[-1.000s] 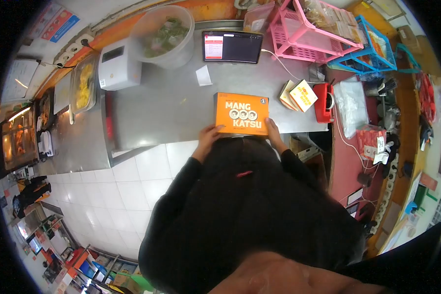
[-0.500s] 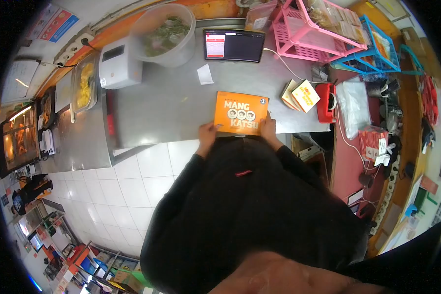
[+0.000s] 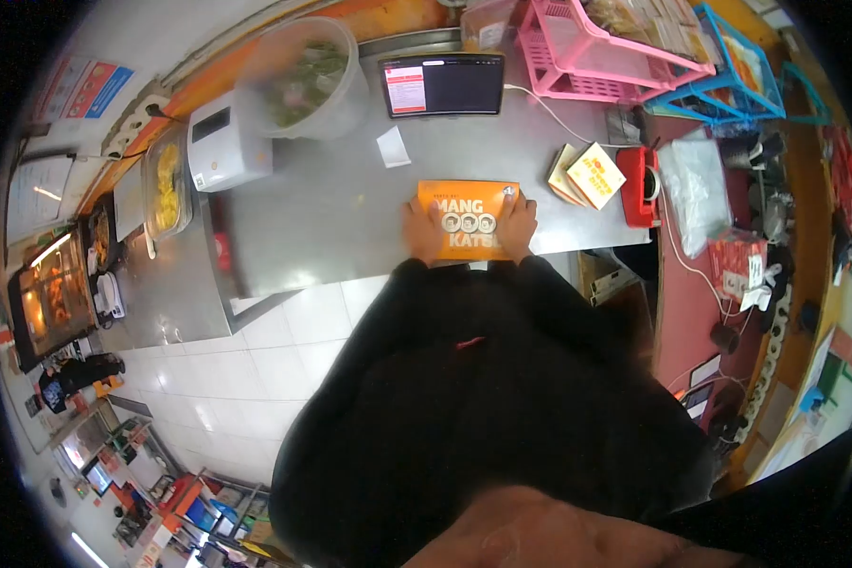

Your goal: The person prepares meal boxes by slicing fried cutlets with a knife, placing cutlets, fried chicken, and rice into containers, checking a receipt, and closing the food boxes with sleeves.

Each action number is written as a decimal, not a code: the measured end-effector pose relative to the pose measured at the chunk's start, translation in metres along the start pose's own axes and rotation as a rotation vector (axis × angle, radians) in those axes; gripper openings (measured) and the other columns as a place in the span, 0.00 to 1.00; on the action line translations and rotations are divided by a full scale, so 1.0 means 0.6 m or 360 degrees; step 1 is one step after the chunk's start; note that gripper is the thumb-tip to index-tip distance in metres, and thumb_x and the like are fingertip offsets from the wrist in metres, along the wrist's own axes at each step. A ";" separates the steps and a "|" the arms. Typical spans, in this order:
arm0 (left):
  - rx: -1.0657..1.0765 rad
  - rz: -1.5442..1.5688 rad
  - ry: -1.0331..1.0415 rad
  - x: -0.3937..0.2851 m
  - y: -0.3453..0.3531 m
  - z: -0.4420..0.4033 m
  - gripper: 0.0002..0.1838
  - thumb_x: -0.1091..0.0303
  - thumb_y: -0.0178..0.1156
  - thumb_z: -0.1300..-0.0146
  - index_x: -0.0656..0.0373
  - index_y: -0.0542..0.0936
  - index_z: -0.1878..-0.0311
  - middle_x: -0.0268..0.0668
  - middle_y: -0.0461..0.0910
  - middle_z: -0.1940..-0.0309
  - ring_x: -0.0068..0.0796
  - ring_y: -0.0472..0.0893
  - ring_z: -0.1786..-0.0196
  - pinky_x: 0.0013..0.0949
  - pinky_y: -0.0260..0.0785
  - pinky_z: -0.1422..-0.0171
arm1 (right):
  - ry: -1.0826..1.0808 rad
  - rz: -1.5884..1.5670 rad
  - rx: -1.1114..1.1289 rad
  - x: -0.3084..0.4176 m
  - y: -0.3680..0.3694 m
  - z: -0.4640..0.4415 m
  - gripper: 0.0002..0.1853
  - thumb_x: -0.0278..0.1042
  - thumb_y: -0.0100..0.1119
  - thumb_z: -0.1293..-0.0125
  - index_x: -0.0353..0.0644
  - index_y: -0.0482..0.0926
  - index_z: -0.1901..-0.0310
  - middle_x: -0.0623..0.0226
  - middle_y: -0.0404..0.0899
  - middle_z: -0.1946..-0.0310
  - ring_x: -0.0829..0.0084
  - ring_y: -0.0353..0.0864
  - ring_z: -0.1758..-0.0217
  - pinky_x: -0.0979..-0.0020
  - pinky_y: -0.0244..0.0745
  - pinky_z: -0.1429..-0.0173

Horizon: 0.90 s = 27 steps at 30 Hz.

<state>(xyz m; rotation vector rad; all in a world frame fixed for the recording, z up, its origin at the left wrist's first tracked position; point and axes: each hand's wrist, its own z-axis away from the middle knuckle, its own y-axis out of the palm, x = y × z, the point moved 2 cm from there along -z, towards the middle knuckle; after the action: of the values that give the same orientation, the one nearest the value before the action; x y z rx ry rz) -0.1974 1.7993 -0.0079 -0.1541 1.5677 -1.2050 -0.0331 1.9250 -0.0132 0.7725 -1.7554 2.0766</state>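
Observation:
An orange food box (image 3: 469, 199) printed "MANG KATSU" lies at the front edge of the steel counter, in front of my body. My left hand (image 3: 422, 230) grips its left side, partly covering the lettering and slightly smeared by motion. On the opposite side my right hand (image 3: 517, 227) holds the box, thumb over the top face and fingers along the edge. The undersides of both hands are hidden.
Behind the box stand a tablet (image 3: 442, 85), a paper slip (image 3: 394, 148) and a tub of greens (image 3: 303, 80). Printed cards (image 3: 592, 177) and a red tape dispenser (image 3: 640, 189) lie right. A white printer (image 3: 225, 142) and pink rack (image 3: 615, 80) stand further out.
Both hands have moved from the box's lower corners up onto its sides, now covering part of the top face. The whole view has shifted slightly.

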 end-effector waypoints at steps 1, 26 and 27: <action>-0.0023 0.0013 -0.0003 -0.008 0.000 -0.007 0.22 0.53 0.51 0.30 0.65 0.70 0.47 0.56 0.71 0.51 0.59 0.75 0.53 0.54 0.69 0.50 | 0.0015 0.0039 -0.0008 0.000 0.001 -0.002 0.21 0.45 0.45 0.28 0.42 0.71 0.39 0.50 0.71 0.53 0.49 0.74 0.53 0.52 0.71 0.51; 0.0633 0.1704 -0.0360 -0.074 -0.050 0.068 0.21 0.66 0.59 0.32 0.63 0.70 0.39 0.39 0.77 0.48 0.29 0.78 0.48 0.34 0.74 0.46 | 0.0112 -0.0747 0.0324 0.020 -0.177 -0.052 0.31 0.57 0.34 0.24 0.34 0.75 0.49 0.40 0.77 0.53 0.43 0.76 0.47 0.56 0.68 0.41; 0.0707 0.1756 -0.0341 -0.097 -0.058 0.070 0.21 0.68 0.59 0.32 0.64 0.71 0.39 0.40 0.77 0.47 0.30 0.78 0.47 0.35 0.75 0.45 | 0.0075 -0.0789 0.0309 0.027 -0.202 -0.060 0.31 0.58 0.34 0.25 0.34 0.75 0.49 0.40 0.77 0.53 0.44 0.76 0.47 0.56 0.68 0.42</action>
<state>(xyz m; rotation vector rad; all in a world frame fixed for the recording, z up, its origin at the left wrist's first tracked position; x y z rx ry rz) -0.1577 1.7953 0.0611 0.7582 0.8957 -0.5722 0.0143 1.9822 0.0901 1.0755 -1.1901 1.9118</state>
